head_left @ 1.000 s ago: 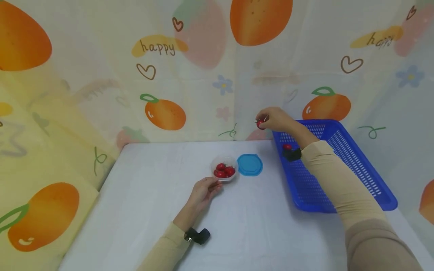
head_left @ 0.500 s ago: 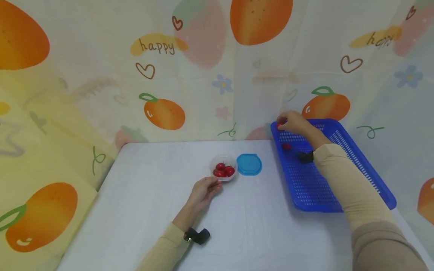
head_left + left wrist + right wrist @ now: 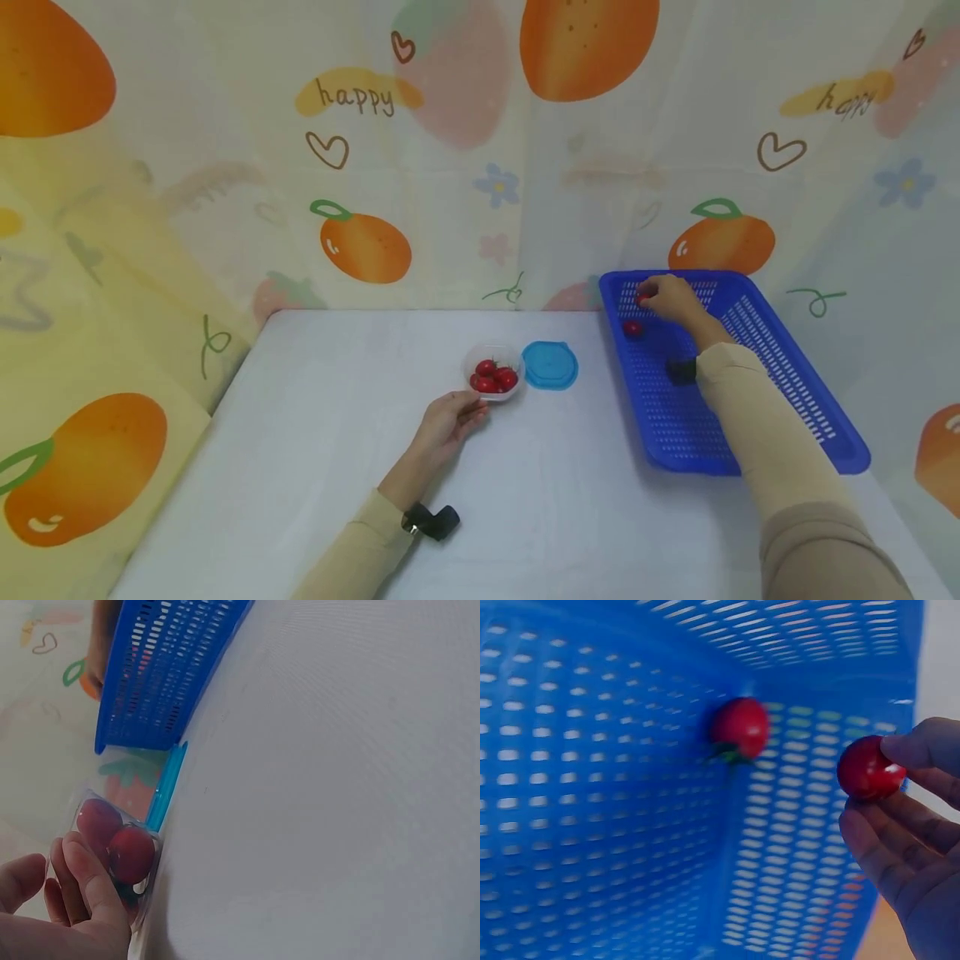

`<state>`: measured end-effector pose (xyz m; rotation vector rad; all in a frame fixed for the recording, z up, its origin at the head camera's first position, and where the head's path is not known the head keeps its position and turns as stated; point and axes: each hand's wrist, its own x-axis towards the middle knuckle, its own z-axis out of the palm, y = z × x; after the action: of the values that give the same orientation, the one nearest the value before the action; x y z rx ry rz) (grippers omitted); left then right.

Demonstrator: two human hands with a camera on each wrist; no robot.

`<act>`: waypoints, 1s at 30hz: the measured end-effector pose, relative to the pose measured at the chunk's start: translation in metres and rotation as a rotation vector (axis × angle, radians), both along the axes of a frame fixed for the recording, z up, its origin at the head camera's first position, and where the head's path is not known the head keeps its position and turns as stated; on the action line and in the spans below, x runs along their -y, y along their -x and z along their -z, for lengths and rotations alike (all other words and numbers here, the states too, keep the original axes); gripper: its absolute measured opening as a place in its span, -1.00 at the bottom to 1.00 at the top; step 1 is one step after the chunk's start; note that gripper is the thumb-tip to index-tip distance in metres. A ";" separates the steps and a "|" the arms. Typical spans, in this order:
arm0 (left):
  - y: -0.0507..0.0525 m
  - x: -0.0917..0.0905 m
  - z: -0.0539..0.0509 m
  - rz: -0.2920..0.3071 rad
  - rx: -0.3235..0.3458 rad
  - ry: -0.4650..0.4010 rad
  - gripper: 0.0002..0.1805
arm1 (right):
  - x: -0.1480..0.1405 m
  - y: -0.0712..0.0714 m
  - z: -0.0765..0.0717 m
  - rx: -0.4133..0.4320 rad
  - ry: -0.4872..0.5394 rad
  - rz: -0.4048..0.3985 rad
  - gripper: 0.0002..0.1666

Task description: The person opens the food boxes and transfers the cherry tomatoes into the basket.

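One loose tomato (image 3: 633, 329) lies in the blue basket (image 3: 682, 435), the held tomato (image 3: 870, 769) is over the basket's far left part, not let go yet, and a cluster of about four tomatoes (image 3: 487, 384) sits in the clear container (image 3: 498, 397); work looks partway, most fruit being on the container side; blue lid (image 3: 551, 365) is off, flat just right of the container; right hand (image 3: 675, 302): arm stretched forward, thumb and fingertips clamped on that one fruit; left hand (image 3: 447, 423): fingers against the container's near side, thumb by the rim, cannot tell if gripping
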<state>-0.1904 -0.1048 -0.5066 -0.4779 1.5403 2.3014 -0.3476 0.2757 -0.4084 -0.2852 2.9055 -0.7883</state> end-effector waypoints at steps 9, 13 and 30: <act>0.000 0.002 -0.001 0.011 -0.009 0.001 -0.68 | -0.012 -0.003 0.030 0.027 -0.054 0.031 -0.59; 0.001 0.001 0.000 0.004 -0.007 -0.007 -0.68 | -0.014 -0.003 0.041 0.045 -0.083 0.041 -0.60; -0.002 0.002 -0.002 0.015 -0.018 0.018 -0.66 | -0.009 -0.004 0.045 0.143 -0.003 0.102 -0.51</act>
<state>-0.1886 -0.1073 -0.5050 -0.4497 1.5694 2.2880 -0.3438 0.2848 -0.4530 -0.0765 2.8045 -0.7841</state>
